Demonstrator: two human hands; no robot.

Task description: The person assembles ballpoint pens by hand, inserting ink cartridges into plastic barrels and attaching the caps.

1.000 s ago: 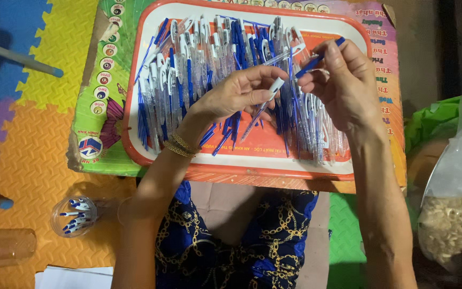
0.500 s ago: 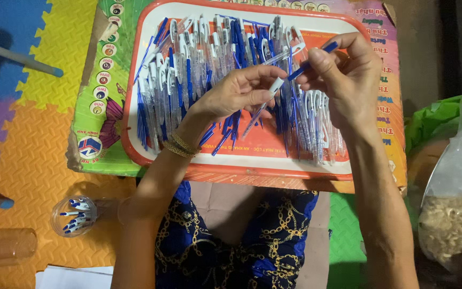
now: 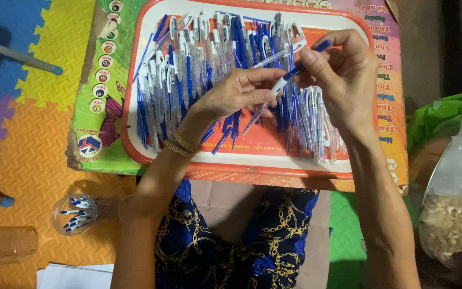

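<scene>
The right hand (image 3: 343, 80) hides the far end of the blue pen (image 3: 290, 75), the right edge cuts off a clear bag (image 3: 455, 208), and the small cup (image 3: 75, 214) holds parts too small to tell.

tray (image 3: 135, 128): 1 | plastic cups (image 3: 74, 214): 2 | bag (image 3: 455, 214): 1 | hands (image 3: 239, 93): 2

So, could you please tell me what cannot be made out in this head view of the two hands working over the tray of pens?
- Pen: how it sits between the left hand and right hand is covered by the fingers.
- Tray: the top edge of the picture cuts off its far rim.
- Clear cup: the small blue-and-white parts inside are too small to identify.
- Plastic bag: cut off by the right edge; its pale contents are blurred.
</scene>
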